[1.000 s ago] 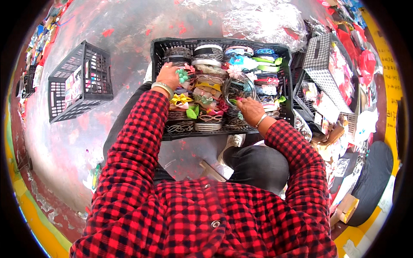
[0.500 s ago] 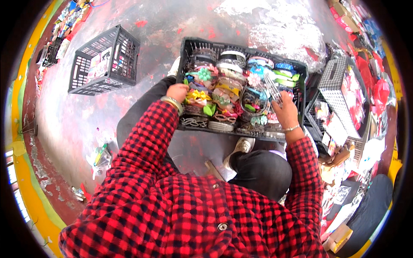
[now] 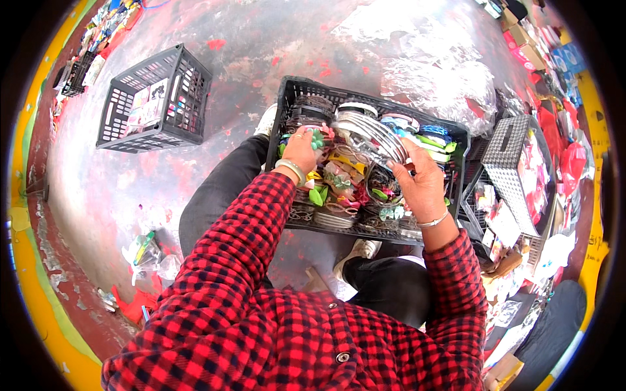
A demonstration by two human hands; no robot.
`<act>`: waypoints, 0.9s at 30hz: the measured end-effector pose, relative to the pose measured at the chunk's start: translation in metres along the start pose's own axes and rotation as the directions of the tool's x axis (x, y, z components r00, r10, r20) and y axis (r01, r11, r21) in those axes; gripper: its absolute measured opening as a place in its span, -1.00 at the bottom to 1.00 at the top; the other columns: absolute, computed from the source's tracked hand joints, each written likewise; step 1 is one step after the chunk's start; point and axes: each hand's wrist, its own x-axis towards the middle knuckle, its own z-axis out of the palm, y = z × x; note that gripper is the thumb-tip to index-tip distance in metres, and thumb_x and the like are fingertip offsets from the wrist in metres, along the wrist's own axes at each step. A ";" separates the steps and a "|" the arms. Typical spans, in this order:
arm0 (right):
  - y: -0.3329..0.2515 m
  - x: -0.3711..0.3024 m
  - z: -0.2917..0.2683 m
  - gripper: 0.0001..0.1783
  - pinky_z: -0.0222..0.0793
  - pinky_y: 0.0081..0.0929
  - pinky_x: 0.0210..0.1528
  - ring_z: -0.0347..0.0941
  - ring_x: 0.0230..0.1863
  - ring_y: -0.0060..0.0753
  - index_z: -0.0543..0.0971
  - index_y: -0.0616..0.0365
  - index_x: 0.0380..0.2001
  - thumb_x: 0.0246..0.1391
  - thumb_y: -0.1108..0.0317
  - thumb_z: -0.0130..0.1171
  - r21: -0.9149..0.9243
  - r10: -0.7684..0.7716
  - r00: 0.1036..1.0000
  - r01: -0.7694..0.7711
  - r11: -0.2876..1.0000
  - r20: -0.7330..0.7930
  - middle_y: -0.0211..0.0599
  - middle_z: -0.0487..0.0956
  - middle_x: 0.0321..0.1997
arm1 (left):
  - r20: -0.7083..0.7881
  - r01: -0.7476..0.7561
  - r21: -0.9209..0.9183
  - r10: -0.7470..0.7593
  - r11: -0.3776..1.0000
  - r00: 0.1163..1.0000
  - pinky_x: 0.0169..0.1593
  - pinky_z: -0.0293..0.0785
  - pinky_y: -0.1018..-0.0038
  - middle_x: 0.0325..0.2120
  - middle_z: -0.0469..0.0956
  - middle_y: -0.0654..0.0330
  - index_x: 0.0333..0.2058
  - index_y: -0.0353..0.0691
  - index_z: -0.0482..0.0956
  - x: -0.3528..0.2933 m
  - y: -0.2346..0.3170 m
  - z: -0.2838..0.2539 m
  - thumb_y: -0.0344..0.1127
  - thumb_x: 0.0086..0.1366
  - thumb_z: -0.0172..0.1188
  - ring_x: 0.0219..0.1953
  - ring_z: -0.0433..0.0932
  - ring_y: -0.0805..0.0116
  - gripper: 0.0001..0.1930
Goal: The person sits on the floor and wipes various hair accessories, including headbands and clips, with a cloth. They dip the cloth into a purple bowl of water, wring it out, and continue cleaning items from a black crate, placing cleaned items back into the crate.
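A black plastic crate (image 3: 285, 98) full of headbands sits in front of me by my knees. My right hand (image 3: 422, 186) is closed on a bundle of silvery-white headbands (image 3: 373, 133), fanned out over the crate's middle. My left hand (image 3: 300, 155) is over the crate's left side with curled fingers, beside a headband with a green flower (image 3: 317, 139). What those fingers hold, if anything, is hidden. Below lie bands with yellow bows and green leaves (image 3: 318, 195), and blue bands (image 3: 435, 133) stand at the far right corner.
A grey slatted crate (image 3: 189, 98) with packages in it is on the floor at the left. Clear plastic wrapping (image 3: 443, 85) lies beyond the headband crate. Close on the right are a grey basket (image 3: 507, 153) and piled goods. A small plastic bag (image 3: 149, 251) lies at the left.
My right hand has brought the silvery-white headbands left and tilted them across the crate. My left hand has moved from the crate's left edge inward over the flowered headbands.
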 end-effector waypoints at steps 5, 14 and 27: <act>0.023 -0.004 0.013 -0.52 0.39 -0.53 -0.25 0.45 -0.29 -0.37 0.42 0.18 -0.05 -0.12 0.43 0.21 0.133 0.190 0.979 -0.197 0.971 0.069 -0.17 0.52 -0.22 | 0.025 0.075 0.038 -0.076 0.996 0.997 0.18 0.13 0.31 0.08 0.22 -0.16 0.02 -0.35 0.30 -0.001 -0.017 0.006 -0.35 0.08 0.00 0.13 0.21 -0.04 -0.52; 0.020 -0.003 0.021 -0.56 0.37 -0.61 -0.33 0.44 -0.42 -0.55 0.44 0.18 -0.07 -0.10 0.40 0.20 0.214 0.150 0.982 -0.171 0.962 0.112 -0.26 0.54 -0.31 | 0.374 0.280 -0.162 -0.203 0.946 0.905 -0.17 0.43 0.33 -0.40 0.57 0.01 -0.35 -0.23 0.61 -0.016 -0.046 -0.051 -0.40 0.03 -0.07 -0.31 0.54 0.11 -0.72; 0.009 -0.016 0.005 -0.56 0.37 -0.63 -0.35 0.43 -0.39 -0.63 0.44 0.16 -0.05 -0.09 0.45 0.19 0.060 0.119 0.959 -0.139 0.989 0.256 -0.35 0.55 -0.26 | 0.737 -0.130 0.282 -0.128 0.950 0.663 -0.03 0.35 0.23 -0.34 0.53 -0.02 -0.26 -0.22 0.53 -0.118 -0.060 0.037 -0.31 0.08 -0.02 -0.14 0.45 0.02 -0.74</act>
